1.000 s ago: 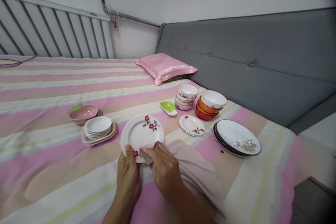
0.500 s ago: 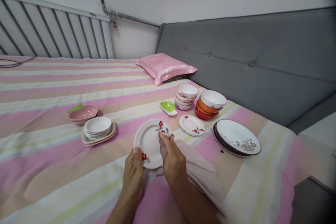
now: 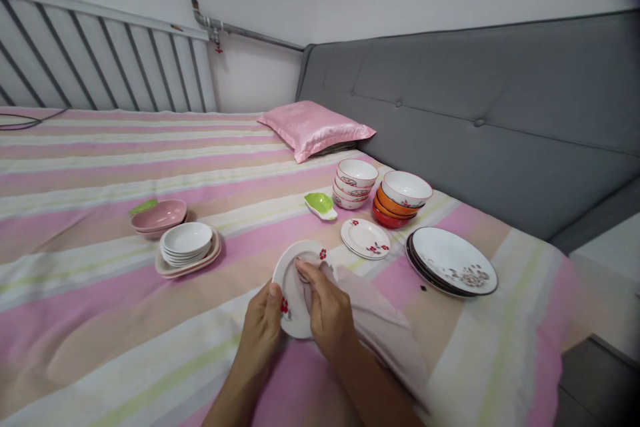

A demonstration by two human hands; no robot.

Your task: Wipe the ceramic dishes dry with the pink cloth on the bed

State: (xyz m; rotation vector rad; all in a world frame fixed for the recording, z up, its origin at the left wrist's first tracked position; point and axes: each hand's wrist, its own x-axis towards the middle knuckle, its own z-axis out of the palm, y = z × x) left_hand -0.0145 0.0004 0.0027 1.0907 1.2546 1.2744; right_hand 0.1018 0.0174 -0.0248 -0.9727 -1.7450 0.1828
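A white plate point(image 3: 289, 273) with red flowers tilts above the bed, its left rim gripped by my left hand point(image 3: 263, 320), thumb on the upper face. Bunched in my right hand point(image 3: 331, 310) is a pale pink cloth point(image 3: 383, 320), pressed against the plate's face; its loose end trails to the lower right. The cloth and my fingers cover part of the plate. Just beyond lie small stacked flowered plates point(image 3: 364, 233) and a green leaf-shaped dish point(image 3: 320, 204).
Flowered bowls point(image 3: 357, 173) and a mixed bowl stack point(image 3: 406, 188) stand toward the grey headboard point(image 3: 450, 80). Dark-rimmed plates point(image 3: 445, 253) are at right. White small dishes point(image 3: 187, 240) and pink bowls point(image 3: 160, 215) sit left. A pink pillow point(image 3: 317, 125) lies behind, on the striped bedding.
The plate has shifted right and slightly toward me and is tilted more. My left hand moved with it, while my right hand and the cloth slid leftward across its face.
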